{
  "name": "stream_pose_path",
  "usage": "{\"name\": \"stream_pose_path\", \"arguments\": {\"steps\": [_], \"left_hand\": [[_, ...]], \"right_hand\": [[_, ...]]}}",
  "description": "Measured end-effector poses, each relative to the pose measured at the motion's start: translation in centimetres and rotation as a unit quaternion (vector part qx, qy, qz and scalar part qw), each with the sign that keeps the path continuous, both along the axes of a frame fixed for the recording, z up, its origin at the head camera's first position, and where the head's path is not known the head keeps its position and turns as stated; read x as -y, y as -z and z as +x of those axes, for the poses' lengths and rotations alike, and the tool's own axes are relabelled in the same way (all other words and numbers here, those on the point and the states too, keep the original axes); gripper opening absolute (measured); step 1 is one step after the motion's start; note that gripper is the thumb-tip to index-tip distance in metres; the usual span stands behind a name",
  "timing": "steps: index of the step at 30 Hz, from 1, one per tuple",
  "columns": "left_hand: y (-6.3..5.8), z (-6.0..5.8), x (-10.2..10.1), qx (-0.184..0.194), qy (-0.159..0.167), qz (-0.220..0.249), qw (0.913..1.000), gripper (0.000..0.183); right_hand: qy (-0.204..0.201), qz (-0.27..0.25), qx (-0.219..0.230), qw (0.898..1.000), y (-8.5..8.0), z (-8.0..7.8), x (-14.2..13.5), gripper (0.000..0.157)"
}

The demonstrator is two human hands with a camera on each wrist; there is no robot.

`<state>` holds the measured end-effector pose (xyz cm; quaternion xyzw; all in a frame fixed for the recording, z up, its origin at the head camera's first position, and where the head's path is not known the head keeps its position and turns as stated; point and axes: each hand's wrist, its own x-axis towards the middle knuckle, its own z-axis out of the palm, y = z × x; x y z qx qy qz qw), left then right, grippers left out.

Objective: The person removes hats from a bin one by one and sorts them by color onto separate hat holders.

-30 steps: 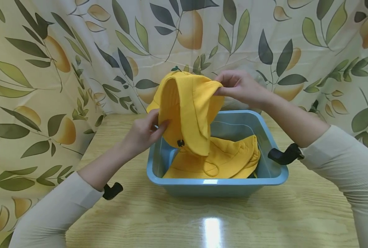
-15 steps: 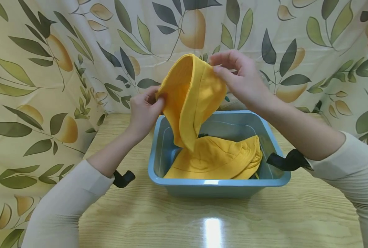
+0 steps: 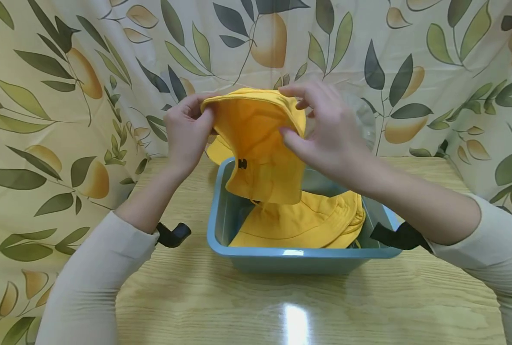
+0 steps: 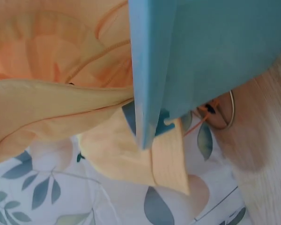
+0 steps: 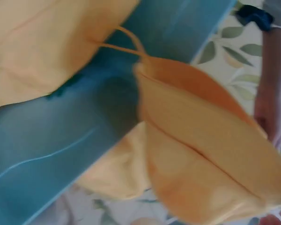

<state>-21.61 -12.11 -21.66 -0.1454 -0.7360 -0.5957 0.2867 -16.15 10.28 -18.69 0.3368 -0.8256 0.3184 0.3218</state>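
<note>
A yellow bucket hat (image 3: 264, 158) with a dark cord toggle hangs above the blue bin (image 3: 290, 254), its hollow inside facing the head camera. My left hand (image 3: 189, 136) pinches its brim at the upper left. At the right brim my right hand (image 3: 331, 132) is slightly blurred, with thumb and fingers spread apart around the edge; whether they touch the cloth is unclear. More yellow hats (image 3: 299, 225) lie stacked in the bin. Behind the bin sits another yellow hat (image 4: 136, 154), mostly hidden in the head view. In the right wrist view, the raised hat (image 5: 201, 136) trails its cord.
The bin stands on a light wooden table (image 3: 204, 302). A curtain with a leaf and fruit print (image 3: 122, 72) encloses the back and sides. Something clear, like plastic (image 3: 363, 117), is partly visible behind the right hand. Black wrist mounts (image 3: 174, 235) project from both sleeves.
The hat has been turned so its inside faces the head camera, with the toggle in sight again. My left hand has moved up and left; the right thumb and fingers have spread at the brim.
</note>
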Motion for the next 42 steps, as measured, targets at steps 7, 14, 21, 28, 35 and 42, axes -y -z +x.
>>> {"name": "stream_pose_path", "arguments": {"steps": [7,14,21,28,35,42], "left_hand": [[-0.4,0.2,1.4,-0.005,-0.005,0.045,0.999,0.021],[-0.2,0.3,2.2,-0.007,-0.021,0.038,0.999,0.022],[0.2,0.8,3.7,-0.008,-0.034,-0.069,0.997,0.022],[-0.3,1.1,5.2,-0.025,-0.093,-0.214,0.9721,0.021],[-2.5,0.7,5.3,0.01,-0.063,-0.105,0.9925,0.019],[-4.9,-0.4,5.8,-0.056,-0.116,-0.073,0.989,0.005]], "right_hand": [[0.033,0.077,0.047,0.995,2.0,-1.0,-2.2,0.04],[0.097,0.196,0.178,0.959,4.1,-3.2,-4.1,0.013],[0.102,0.171,0.156,0.967,3.2,-4.6,-5.5,0.012],[0.106,0.151,0.077,0.98,1.0,-4.5,-5.7,0.003],[0.104,0.128,-0.014,0.986,-1.4,-5.0,-5.0,0.008],[0.12,0.091,-0.045,0.988,-3.3,-6.2,-3.2,0.015]]}}
